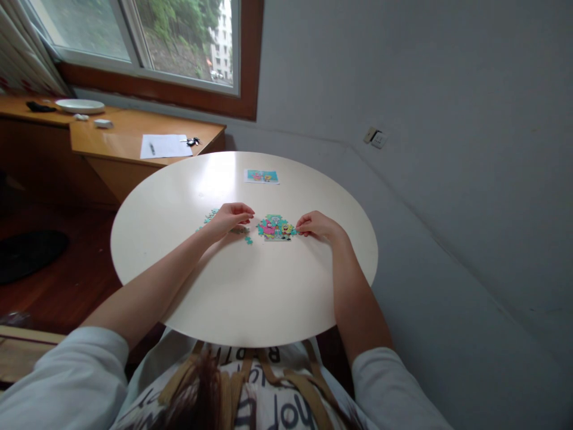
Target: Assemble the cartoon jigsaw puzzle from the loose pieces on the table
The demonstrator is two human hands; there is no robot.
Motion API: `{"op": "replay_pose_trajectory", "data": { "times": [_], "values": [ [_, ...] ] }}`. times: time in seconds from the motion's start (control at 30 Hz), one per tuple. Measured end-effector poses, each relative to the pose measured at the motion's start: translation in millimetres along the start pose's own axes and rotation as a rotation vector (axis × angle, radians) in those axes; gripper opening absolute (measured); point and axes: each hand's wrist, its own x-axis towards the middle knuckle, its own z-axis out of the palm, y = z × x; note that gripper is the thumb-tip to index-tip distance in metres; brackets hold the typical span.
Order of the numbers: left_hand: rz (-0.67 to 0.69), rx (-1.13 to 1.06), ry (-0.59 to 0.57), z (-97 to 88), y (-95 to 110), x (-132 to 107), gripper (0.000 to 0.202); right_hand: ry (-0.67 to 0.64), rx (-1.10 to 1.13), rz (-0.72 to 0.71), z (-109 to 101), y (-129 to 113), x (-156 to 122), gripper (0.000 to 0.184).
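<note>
A partly assembled jigsaw puzzle [275,228] with colourful cartoon figures lies flat on the round white table [250,286]. My right hand [319,224] is at its right edge, thumb and fingers pinched on a small teal puzzle piece that touches or nearly touches the assembled part. To the puzzle's left, my left hand [231,217] hovers low with fingers curled and tips together; whatever they hold, if anything, is too small to make out. Loose puzzle pieces [210,215] lie behind and under my left hand, partly hidden by it. Several more pieces [249,240] sit just in front of it.
A small printed picture [262,177] of the cartoon lies toward the table's far side. Behind on the left, a wooden desk [125,128] holds a paper sheet [163,146], keys [192,141] and a white plate [80,106]. A wall [425,179] stands on the right.
</note>
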Motion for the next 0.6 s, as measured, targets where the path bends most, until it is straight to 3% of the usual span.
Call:
{"op": "replay_pose_trajectory", "data": {
  "times": [0.33, 0.6],
  "values": [
    [-0.010, -0.001, 0.012, 0.5, -0.1, 0.1, 0.015, 0.009, -0.017, 0.009, 0.7, -0.8, 0.4, 0.016],
    [-0.001, -0.013, 0.007, 1.5, 1.7, -1.2, 0.023, 0.049, -0.062, 0.014, 2.6, 4.9, 5.4, 0.020]
  ]
}}
